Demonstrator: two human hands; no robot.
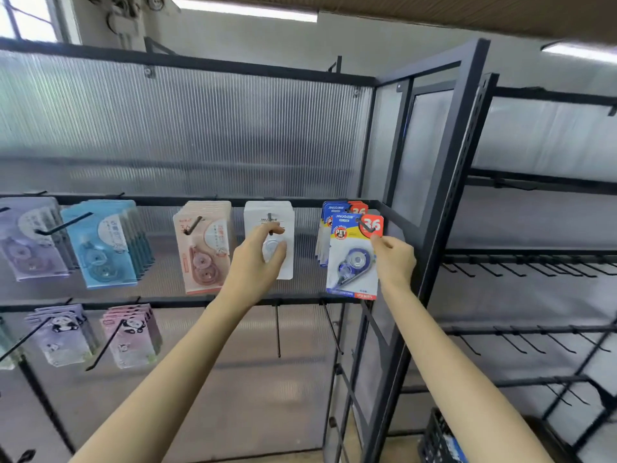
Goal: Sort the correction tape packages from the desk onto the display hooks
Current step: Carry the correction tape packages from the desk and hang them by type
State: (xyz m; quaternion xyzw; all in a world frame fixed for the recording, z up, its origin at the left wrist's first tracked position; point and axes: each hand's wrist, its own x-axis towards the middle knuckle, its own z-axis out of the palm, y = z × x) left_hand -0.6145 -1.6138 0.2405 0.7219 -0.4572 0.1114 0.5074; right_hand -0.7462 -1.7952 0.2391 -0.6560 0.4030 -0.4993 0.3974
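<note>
Head view: your right hand (394,260) pinches the blue package (354,259) by its right edge, hole at the hook (365,226) tip; left hand (258,259) grips the white package (270,240), already hung.

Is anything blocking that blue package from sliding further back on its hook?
Only its own kind: the blue package, pinched by the right hand, hangs at the hook front, with matching blue packages already stacked behind it.

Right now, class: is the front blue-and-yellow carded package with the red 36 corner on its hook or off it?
On: the black hook passes through the top of the blue-and-yellow carded package, which the right hand pinches.
</note>
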